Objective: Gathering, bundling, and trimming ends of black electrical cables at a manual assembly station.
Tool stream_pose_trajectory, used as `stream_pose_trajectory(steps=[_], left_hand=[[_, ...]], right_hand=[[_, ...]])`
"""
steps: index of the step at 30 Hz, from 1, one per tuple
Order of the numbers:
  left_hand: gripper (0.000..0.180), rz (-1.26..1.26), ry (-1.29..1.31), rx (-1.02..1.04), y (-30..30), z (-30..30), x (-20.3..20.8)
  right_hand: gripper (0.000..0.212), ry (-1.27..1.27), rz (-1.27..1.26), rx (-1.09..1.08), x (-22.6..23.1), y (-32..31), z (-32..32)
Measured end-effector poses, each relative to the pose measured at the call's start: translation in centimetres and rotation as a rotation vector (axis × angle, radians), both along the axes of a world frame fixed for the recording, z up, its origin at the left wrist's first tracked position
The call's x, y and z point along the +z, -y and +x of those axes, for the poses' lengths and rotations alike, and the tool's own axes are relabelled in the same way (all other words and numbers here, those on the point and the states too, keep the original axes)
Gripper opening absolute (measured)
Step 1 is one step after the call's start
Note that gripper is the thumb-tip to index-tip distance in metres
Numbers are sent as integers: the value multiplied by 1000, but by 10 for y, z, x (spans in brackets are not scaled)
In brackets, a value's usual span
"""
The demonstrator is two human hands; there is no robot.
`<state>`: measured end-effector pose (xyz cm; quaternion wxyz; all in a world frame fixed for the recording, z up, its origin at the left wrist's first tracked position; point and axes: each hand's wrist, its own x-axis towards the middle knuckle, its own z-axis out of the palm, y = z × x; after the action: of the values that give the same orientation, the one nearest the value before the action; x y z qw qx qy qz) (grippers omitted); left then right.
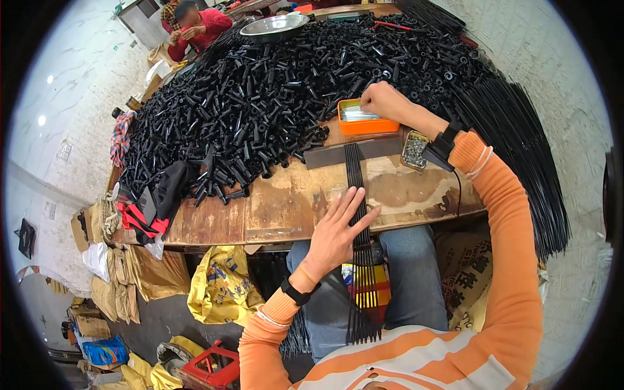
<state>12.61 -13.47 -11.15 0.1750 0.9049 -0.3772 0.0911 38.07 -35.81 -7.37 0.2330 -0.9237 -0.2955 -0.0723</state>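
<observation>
My left hand point(333, 235) lies with fingers spread over a row of thin black rods point(354, 170). Those rods run side by side across the table's front edge and down over my lap. Their far ends meet a dark flat bar point(325, 156) lying crosswise on the wood. At the far right, the curled fingers of my right hand point(385, 104) are at an orange box point(370, 127). Thin pale silvery pieces point(356, 115) lie inside that box. What those fingers pinch, if anything, is hidden. Beside my right wrist stands a small clear container point(415, 149) of tiny metal parts.
A large heap of black tubular parts point(240, 104) covers the back of the wooden table point(279, 201). A metal bowl point(274, 26) rests on it. Long black rods point(520, 149) are stacked at right. Across the table sits a person in red point(211, 26). A yellow sack point(224, 286) hangs below the edge.
</observation>
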Motion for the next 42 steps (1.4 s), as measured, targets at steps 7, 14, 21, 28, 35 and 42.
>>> stream_pose_trajectory(steps=[7, 14, 21, 28, 35, 42], left_hand=[[79, 19, 12, 24, -5, 0, -4], [73, 19, 19, 16, 1, 2, -5], [76, 31, 33, 19, -1, 2, -7], [79, 27, 12, 13, -1, -1, -6], [80, 0, 17, 27, 0, -1, -8], [81, 20, -7, 35, 0, -1, -5]], right_hand=[[7, 334, -1, 207, 0, -6, -75], [10, 264, -111, 227, -6, 4, -73], [28, 231, -55, 232, -23, 3, -79], [29, 244, -104, 264, -20, 4, -81], [29, 264, -109, 267, -18, 2, -82], [33, 213, -170, 288, -15, 3, -77]])
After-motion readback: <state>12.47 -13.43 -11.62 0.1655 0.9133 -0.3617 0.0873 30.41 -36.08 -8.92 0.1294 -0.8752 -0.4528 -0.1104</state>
